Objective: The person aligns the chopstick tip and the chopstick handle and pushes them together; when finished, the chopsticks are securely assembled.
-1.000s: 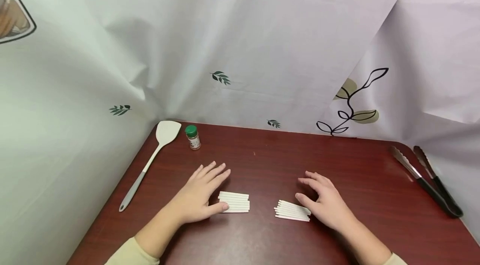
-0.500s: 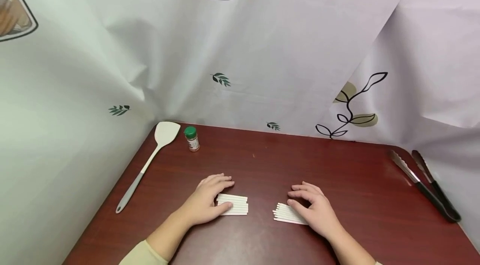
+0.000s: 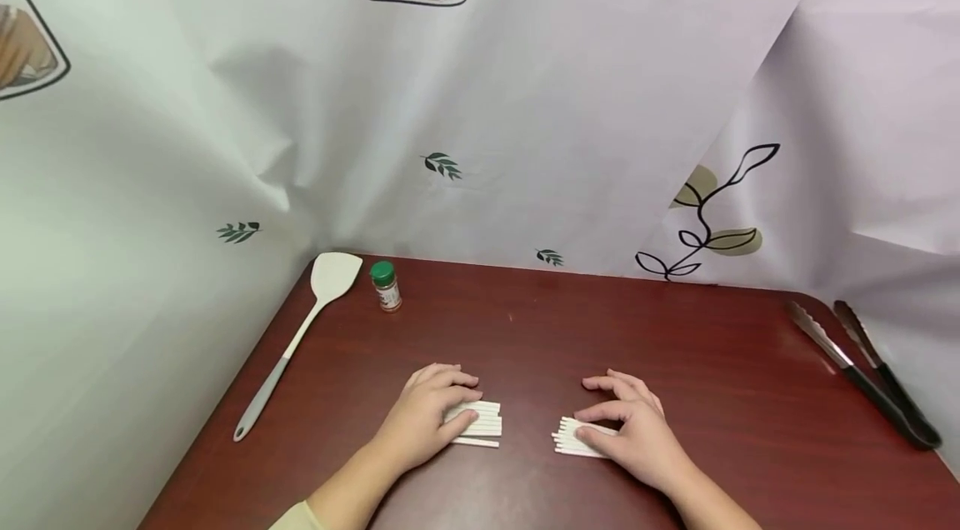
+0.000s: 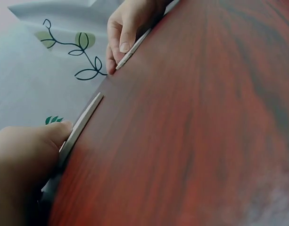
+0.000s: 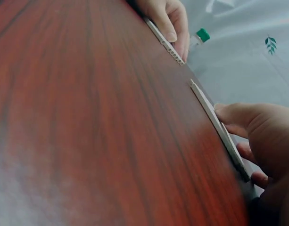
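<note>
Two flat bundles of thin white sticks lie side by side on the dark red table. Around the left bundle point(image 3: 487, 426) my left hand point(image 3: 420, 426) holds on, its thumb over the sticks and its curved fingers at their far edge. One stick point(image 3: 483, 443) lies slightly apart on the near side of that bundle. My right hand point(image 3: 647, 438) grips the right bundle point(image 3: 572, 440) between thumb and index finger, the other fingers spread beyond. The right wrist view shows its thumb on the edge of the sticks point(image 5: 212, 117). Both bundles' outer ends are hidden under the hands.
A white spatula with a grey handle point(image 3: 273, 384) lies along the table's left edge, beside a green-capped seasoning jar point(image 3: 387, 290). Metal tongs with black handles point(image 3: 877, 388) rest at the right edge. A patterned white sheet point(image 3: 525, 97) hangs behind the table.
Both hands have come down onto the bundles, thumbs and fingers drawing in around them from a spread position. One stick has parted from the rest of the left bundle.
</note>
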`<state>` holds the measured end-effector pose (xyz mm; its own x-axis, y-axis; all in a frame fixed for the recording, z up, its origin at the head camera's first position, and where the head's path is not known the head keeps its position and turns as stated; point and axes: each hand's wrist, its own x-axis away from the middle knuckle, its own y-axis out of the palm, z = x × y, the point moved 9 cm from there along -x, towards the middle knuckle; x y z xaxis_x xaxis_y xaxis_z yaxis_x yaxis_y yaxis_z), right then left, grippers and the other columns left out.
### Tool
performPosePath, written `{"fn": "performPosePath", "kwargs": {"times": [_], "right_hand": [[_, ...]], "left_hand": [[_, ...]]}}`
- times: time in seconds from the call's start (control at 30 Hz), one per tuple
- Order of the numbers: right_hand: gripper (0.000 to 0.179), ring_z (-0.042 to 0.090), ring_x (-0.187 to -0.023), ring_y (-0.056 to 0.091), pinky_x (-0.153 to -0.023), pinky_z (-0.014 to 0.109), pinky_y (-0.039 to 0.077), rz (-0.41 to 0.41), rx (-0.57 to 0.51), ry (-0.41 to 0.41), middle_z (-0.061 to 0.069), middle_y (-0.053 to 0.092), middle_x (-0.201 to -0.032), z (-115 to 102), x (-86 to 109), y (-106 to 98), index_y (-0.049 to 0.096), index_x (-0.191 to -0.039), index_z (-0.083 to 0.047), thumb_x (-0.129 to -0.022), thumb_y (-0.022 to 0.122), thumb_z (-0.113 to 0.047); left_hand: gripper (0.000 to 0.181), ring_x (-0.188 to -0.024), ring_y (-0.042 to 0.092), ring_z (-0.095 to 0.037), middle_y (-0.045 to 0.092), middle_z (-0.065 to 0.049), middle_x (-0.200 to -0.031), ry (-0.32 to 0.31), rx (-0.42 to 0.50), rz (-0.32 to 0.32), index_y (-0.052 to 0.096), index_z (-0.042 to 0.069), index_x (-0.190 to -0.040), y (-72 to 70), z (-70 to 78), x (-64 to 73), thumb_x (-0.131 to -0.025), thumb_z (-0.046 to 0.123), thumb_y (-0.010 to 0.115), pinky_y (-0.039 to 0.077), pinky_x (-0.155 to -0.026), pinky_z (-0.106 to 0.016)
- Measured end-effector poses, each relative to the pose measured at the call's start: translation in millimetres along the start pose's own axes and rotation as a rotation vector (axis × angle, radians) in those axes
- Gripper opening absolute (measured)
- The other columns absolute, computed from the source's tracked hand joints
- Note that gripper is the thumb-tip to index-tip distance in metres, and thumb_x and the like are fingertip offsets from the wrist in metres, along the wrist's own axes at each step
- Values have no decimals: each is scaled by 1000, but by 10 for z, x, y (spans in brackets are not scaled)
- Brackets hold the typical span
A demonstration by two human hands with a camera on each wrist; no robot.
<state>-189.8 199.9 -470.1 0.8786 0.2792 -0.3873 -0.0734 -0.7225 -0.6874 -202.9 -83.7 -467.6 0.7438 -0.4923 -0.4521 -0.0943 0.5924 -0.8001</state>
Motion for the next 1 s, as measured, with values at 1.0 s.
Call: {"fn": "performPosePath", "kwargs": {"times": [1.0], "right_hand": [[34, 47, -138, 47, -105, 67, 23, -13, 4, -9, 1, 69, -130, -50, 17, 60, 72, -85, -45, -79, 93, -19]], "left_hand": [[14, -123, 59, -24, 73, 6, -114, -234, 192, -15, 75, 28, -85, 44, -80, -58, -84, 18, 86, 41, -103, -59]]}}
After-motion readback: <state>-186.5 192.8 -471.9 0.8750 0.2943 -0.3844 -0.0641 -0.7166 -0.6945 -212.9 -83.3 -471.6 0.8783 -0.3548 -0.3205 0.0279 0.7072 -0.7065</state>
